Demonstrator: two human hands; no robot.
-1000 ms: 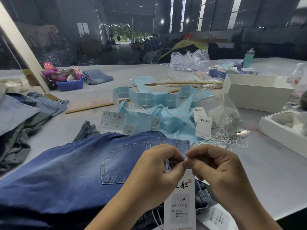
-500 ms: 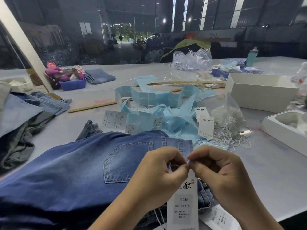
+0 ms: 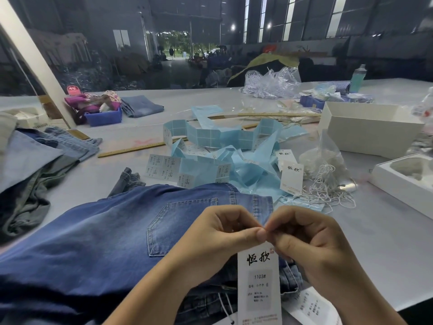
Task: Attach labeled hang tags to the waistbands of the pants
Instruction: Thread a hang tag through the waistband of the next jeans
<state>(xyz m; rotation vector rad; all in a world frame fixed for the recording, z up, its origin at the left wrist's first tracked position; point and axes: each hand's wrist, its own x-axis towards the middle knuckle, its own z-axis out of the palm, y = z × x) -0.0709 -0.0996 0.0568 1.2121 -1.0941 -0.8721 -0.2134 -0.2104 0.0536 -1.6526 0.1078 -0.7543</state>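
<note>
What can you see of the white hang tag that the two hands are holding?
The hang tag is a long white card, seemingly paper, hanging upright over the blue jeans. Black brush characters sit at its top; below, a grey label reads 1103#, with small print. The left hand and right hand pinch at its top edge, fingertips meeting.

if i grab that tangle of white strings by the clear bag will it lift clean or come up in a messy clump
Probably a messy clump: the white strings lie looped over one another, so pulling one likely drags others. They look thin and limp, so they should droop and feel very light. Loose ends trail across the table and may snag the hang tag beside them.
</note>
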